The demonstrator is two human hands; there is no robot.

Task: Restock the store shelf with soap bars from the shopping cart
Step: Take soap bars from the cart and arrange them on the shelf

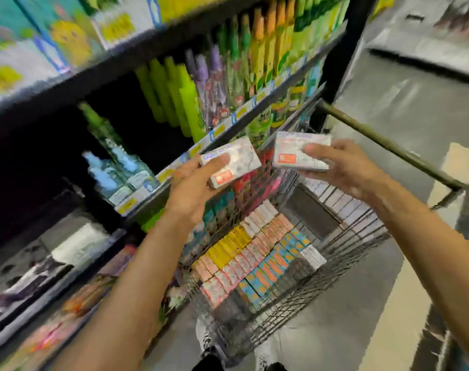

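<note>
The left hand (193,188) holds a pale soap box (230,162) above the cart (335,253), near the shelf (158,188) edge. The right hand (340,167) holds a second box (300,149) beside it, apart. Rows of boxed soap bars (254,255) fill the cart's left side. Bottles (180,95), blurred, seem upright on the shelf.

Shop aisle: stocked shelves (228,129), wire cart (335,250)

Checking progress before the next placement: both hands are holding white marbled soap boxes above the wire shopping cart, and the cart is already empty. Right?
Not quite. The head view shows the left hand and right hand each holding a white marbled soap box, but the wire shopping cart still holds rows of boxed soap bars.
</note>
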